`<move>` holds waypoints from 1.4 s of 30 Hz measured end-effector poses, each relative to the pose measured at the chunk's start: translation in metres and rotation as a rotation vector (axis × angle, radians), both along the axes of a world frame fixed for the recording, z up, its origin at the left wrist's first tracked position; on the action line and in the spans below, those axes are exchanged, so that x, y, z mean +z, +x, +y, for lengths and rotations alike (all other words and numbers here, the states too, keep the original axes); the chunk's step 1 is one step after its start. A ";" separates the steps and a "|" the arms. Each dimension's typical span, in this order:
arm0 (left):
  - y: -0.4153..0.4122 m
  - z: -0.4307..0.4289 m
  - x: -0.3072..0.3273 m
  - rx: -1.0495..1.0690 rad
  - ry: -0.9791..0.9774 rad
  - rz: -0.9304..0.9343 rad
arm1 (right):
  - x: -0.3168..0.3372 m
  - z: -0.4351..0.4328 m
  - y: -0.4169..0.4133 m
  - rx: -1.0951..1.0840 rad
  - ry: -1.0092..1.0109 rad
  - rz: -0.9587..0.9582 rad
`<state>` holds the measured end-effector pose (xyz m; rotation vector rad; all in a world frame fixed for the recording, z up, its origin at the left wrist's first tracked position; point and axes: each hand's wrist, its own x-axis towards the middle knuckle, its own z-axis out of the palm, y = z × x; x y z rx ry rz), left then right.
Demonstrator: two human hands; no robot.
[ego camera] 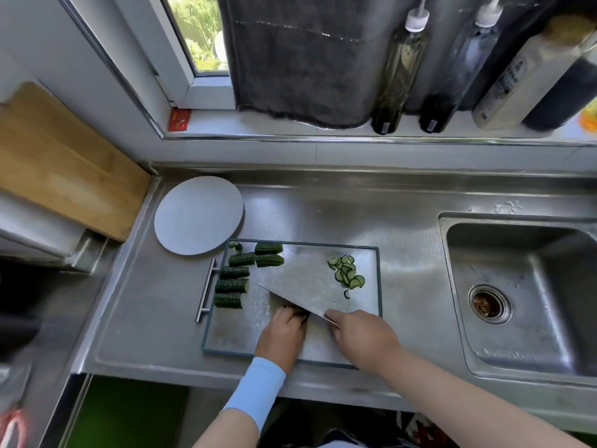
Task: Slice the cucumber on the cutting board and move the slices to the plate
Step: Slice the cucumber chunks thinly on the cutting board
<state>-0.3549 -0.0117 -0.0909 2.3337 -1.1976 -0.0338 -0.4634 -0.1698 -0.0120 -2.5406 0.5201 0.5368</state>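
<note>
On the counter (323,215): the cutting board (232,331) lies central, the sink (517,302) at 3 o'clock.
Plate (198,215): bare, just off the board's 10 o'clock corner.
Cleaver (300,282): angled across the board; right hand (361,337) clenched round its hidden handle.
Left hand (281,334): fingers curled, pinning a cucumber piece (295,310) at the blade's edge.
Chunks (232,286): uncut, at 9 o'clock.
Slices (347,274): heaped at 2 o'clock.
Advice: tuck the fingertips behind the knuckles; cut thin and even.

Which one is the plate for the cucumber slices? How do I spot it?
Start at the steel counter left of the sink and find the cutting board with cucumber pieces. Just past its far left corner lies the plate. It is the only round, flat, pale thing there, with nothing on it.
</note>
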 end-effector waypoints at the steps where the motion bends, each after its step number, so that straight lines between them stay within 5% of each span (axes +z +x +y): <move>1: 0.000 0.000 0.000 0.009 0.007 0.008 | 0.002 0.000 0.000 0.007 -0.006 -0.006; 28: 0.006 -0.002 0.004 0.022 0.075 0.090 | 0.025 0.000 -0.006 0.045 -0.091 0.005; 42: 0.006 -0.003 0.000 0.029 -0.016 0.081 | 0.008 -0.008 0.008 -0.038 0.109 0.073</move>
